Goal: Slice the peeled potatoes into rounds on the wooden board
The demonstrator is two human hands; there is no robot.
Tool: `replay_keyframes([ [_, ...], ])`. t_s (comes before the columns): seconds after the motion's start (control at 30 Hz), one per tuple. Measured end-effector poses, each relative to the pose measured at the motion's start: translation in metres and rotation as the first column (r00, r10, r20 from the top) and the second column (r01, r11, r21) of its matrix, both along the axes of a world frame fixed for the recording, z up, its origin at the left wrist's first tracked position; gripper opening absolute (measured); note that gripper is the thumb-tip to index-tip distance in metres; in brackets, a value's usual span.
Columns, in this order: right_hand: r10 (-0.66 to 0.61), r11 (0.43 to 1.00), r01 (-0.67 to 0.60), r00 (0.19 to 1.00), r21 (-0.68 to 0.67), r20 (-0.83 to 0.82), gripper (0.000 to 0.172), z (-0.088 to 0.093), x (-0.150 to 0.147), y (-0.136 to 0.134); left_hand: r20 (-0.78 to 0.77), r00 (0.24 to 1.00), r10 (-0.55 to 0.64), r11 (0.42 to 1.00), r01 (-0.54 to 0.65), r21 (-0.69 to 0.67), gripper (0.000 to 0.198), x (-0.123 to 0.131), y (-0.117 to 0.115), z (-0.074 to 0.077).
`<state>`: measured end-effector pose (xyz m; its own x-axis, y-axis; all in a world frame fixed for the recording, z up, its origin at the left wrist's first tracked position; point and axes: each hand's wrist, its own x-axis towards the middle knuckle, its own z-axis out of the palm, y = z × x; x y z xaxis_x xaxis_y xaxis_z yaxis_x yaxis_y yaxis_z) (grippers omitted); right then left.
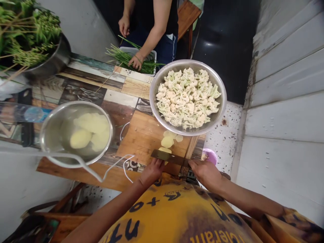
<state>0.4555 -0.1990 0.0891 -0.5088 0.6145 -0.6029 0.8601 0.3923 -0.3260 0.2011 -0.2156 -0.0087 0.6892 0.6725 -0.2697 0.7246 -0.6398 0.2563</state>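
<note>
My right hand (206, 172) is wrapped round the handle of a kitchen knife (173, 158), a wide, dark blade pointing left. The blade lies across a peeled potato (165, 149) on the wooden cutting board (140, 136). Close behind the blade, my left hand (154, 169) presses its bent fingers on the potato, which the knife partly hides. Several thin potato slices (168, 141) lie just beyond it, by the foot of a big metal bowl (222, 101) of cauliflower florets (187, 98).
To the left, a steel bowl (45, 135) holds peeled potatoes (81, 138) in water. A white cable (96, 175) hangs in front of it. Across the table, another person's hand (136, 61) rests on long green stalks (121, 55) in a tray. Leafy greens (30, 37) fill a pot, far left.
</note>
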Motion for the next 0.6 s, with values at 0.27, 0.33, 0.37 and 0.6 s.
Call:
replay_keyframes([
  [0.27, -0.016, 0.998, 0.018, 0.999, -0.063, 0.035, 0.018, 0.002, 0.002, 0.001, 0.018, 1.000, 0.002, 0.997, -0.004, 0.077, 0.040, 0.001, -0.002, -0.002],
  [0.33, -0.011, 0.999, 0.013, 0.999, -0.052, 0.038, 0.018, 0.000, 0.001, 0.001, 0.038, 0.999, -0.004, 0.997, 0.001, 0.075, 0.042, 0.000, -0.002, -0.004],
  [0.37, -0.007, 0.999, 0.009, 0.999, -0.044, 0.046, 0.019, -0.002, 0.000, 0.002, 0.049, 0.999, -0.009, 0.997, 0.005, 0.083, 0.042, 0.000, -0.002, -0.005],
  [0.6, 0.015, 1.000, -0.013, 0.997, -0.028, 0.079, 0.021, -0.031, -0.019, 0.015, 0.111, 0.994, 0.001, 0.993, -0.014, 0.118, 0.049, -0.003, -0.005, -0.014],
])
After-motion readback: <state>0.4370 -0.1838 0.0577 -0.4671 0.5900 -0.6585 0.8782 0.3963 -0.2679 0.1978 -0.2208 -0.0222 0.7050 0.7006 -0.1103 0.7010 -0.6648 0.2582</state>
